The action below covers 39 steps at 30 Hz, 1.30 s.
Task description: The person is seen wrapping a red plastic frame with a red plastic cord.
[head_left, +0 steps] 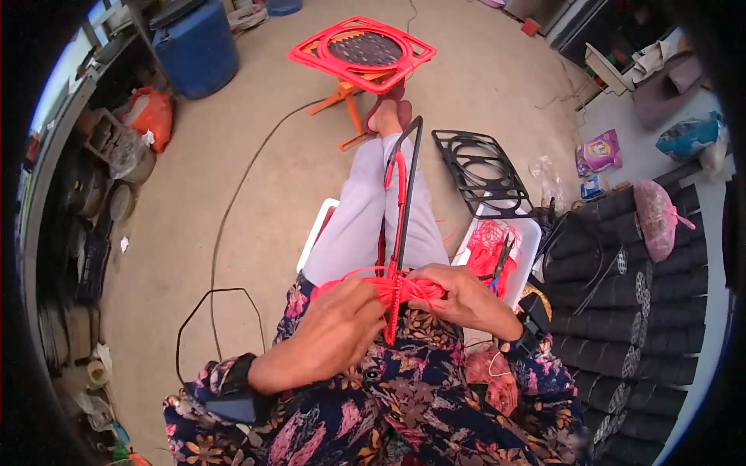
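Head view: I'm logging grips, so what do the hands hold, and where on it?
Both hands, left and right, grip the black metal frame rod at its lower end, where red plastic cord is wrapped around it.

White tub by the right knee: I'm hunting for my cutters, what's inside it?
The white tub holds tangled red cord with dark-handled pliers on top; anything beneath is covered.

A long black metal frame (pixel 407 186) is laid along the lap, its far end reaching toward the feet. Its near part is wrapped with red plastic cord (pixel 404 289), bunched where it is gripped from both sides. A red-wrapped strip is seen running up the frame's left bar.
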Motion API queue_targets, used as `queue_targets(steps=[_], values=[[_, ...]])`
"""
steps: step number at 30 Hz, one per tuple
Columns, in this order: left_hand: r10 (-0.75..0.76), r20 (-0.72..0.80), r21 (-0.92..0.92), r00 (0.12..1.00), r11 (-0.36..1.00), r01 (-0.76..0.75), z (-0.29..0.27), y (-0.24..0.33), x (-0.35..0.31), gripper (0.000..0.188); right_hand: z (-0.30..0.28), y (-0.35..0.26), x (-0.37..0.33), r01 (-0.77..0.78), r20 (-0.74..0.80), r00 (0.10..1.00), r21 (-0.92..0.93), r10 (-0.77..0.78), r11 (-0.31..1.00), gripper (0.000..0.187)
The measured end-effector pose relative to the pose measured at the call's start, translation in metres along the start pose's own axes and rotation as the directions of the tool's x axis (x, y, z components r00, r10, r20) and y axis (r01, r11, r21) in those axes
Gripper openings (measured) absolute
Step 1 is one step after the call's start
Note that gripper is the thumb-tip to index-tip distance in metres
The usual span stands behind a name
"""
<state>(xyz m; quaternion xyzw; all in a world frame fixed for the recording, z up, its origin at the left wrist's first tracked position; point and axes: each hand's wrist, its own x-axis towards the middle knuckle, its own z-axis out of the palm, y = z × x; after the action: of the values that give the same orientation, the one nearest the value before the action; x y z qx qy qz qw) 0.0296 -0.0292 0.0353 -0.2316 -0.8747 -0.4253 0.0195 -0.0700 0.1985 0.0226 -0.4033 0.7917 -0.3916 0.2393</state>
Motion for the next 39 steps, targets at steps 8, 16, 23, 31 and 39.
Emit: queue_targets(steps=[8, 16, 23, 31, 39], values=[[0.392, 0.332, -0.908, 0.858, 0.378, 0.179, 0.003, 0.014, -0.032, 0.021, 0.000, 0.001, -0.004, -0.062, -0.037, 0.997, 0.030, 0.063, 0.998, 0.031], [0.351, 0.434, -0.895, 0.830, 0.272, 0.353, -0.008, 0.002, -0.039, 0.009, -0.022, -0.019, -0.003, -0.077, -0.107, 0.991, 0.016, 0.078, 0.997, 0.033], [-0.249, 0.243, -0.959, 0.937, 0.087, 0.271, -0.003, -0.016, -0.020, 0.017, -0.053, -0.024, -0.006, -0.113, -0.390, 0.904, 0.180, 0.176, 0.977, 0.035], [-0.633, 0.169, -0.892, 0.755, 0.228, 0.390, 0.032, -0.022, 0.019, 0.017, -0.071, -0.039, 0.003, 0.582, -0.616, 0.724, 0.787, 0.309, 0.205, 0.037], [-0.563, 0.352, -0.932, 0.748, -0.136, 0.336, 0.041, -0.026, 0.030, 0.020, -0.140, -0.023, -0.074, 0.628, -0.661, 0.721, 0.750, 0.207, 0.208, 0.032]])
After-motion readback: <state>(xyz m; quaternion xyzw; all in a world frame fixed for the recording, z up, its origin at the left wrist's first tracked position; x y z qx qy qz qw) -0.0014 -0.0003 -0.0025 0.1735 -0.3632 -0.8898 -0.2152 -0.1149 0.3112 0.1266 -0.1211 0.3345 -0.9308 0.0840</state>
